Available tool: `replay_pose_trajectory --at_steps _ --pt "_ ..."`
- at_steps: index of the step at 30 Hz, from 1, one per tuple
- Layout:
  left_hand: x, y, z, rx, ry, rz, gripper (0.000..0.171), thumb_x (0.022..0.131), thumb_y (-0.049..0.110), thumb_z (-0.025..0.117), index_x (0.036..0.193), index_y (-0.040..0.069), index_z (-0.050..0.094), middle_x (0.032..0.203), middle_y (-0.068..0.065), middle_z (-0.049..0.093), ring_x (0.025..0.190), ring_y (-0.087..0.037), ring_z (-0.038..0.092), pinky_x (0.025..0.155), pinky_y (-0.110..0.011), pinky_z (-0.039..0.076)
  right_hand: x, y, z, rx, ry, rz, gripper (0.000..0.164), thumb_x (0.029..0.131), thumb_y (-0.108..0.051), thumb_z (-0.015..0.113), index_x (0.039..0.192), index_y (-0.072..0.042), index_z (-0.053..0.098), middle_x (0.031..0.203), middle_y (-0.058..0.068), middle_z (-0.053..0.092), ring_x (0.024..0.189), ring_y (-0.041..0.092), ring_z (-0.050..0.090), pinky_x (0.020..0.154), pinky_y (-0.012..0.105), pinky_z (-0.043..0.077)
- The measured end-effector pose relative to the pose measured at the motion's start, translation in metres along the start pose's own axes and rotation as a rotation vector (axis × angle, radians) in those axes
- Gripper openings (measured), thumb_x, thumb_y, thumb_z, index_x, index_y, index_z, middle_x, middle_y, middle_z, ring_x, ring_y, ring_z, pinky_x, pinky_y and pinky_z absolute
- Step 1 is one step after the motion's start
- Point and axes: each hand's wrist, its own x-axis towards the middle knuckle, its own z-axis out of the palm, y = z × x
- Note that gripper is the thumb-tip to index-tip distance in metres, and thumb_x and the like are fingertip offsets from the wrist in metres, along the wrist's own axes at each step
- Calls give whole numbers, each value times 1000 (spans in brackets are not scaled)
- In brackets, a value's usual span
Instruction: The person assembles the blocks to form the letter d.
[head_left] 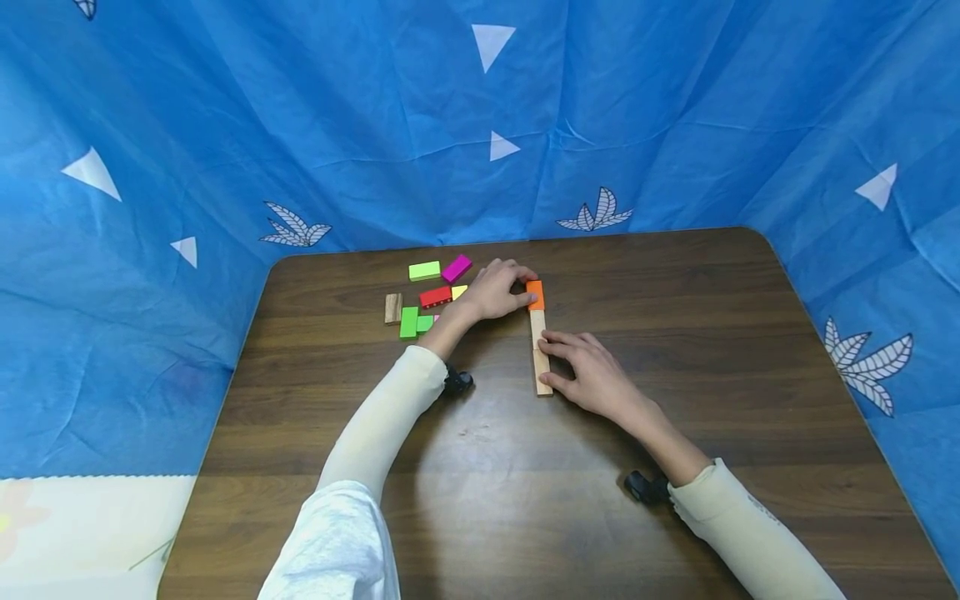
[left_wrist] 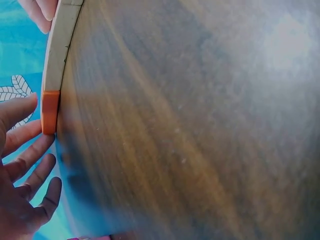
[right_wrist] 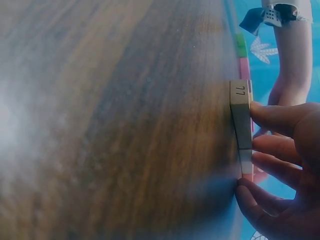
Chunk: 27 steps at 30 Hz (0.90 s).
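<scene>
Two plain wooden blocks (head_left: 542,372) and an orange block (head_left: 536,295) lie end to end in a straight row on the table. My left hand (head_left: 491,290) is at the far end of this row, its fingertips touching the end of the orange block and its thumb close over the block's left part. Beside the plain blocks, my right hand (head_left: 592,371) touches their right side with spread thumb and fingers. In the right wrist view, the end of the nearest wooden block (right_wrist: 240,91) bears dark marks. Both hands' fingers look fairly straight.
Left of the row lie several loose blocks, among them a red block (head_left: 435,297), a magenta block (head_left: 457,268), a lime block (head_left: 424,271), a green block (head_left: 408,322) and a brown block (head_left: 393,308). A blue curtain (head_left: 420,108) surrounds the brown table (head_left: 510,500).
</scene>
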Motion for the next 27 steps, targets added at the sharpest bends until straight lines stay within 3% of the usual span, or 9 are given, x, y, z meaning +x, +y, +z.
replay_pose_trajectory --at_steps 7,12,20,27 --pt "0 -5 -4 11 -2 17 47 107 44 66 146 19 66 139 -3 69 133 -25 55 116 -49 44 0 2 1 -2 0 -1 62 99 -36 80 153 -11 61 165 10 54 144 38 56 119 59 43" --pt "-5 -16 -14 -21 44 18 41 109 37 64 144 17 67 142 -4 68 139 -26 55 121 -44 42 0 2 0 -3 6 6 62 98 -36 80 153 -11 62 165 9 54 143 38 56 118 59 44" --pt "-21 -46 -31 -99 115 -16 34 110 24 63 142 14 69 140 -6 69 133 -28 59 118 -46 43 0 1 -1 -6 7 6 62 99 -35 80 152 -10 62 165 10 54 143 38 55 119 58 43" --pt "-33 -74 -48 -80 156 -45 34 105 16 68 139 15 72 147 -8 68 134 -33 47 117 -53 34 -1 -2 -1 -4 8 -1 62 98 -34 80 152 -10 62 165 10 54 145 37 56 121 58 42"
